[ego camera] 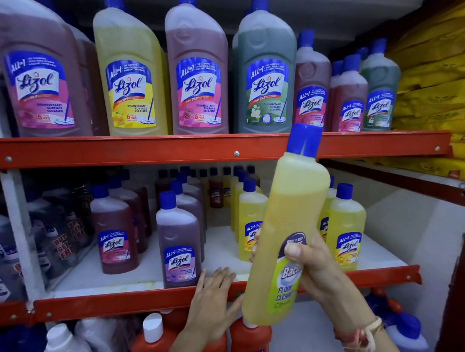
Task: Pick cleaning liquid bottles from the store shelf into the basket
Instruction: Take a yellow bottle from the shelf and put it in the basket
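The right hand [315,263] grips 1 yellow bottle [284,227], lifted clear of the shelf [151,301]; the left hand [214,303] rests open there. Next: lower it into the basket, unseen.

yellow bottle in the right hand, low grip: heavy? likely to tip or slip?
Probably heavy: the yellow bottle looks nearly full. The right hand grips its lower part, so the liquid above may lever it over; it already tilts. The smooth plastic and glossy label could slip. The left hand is open beside it.
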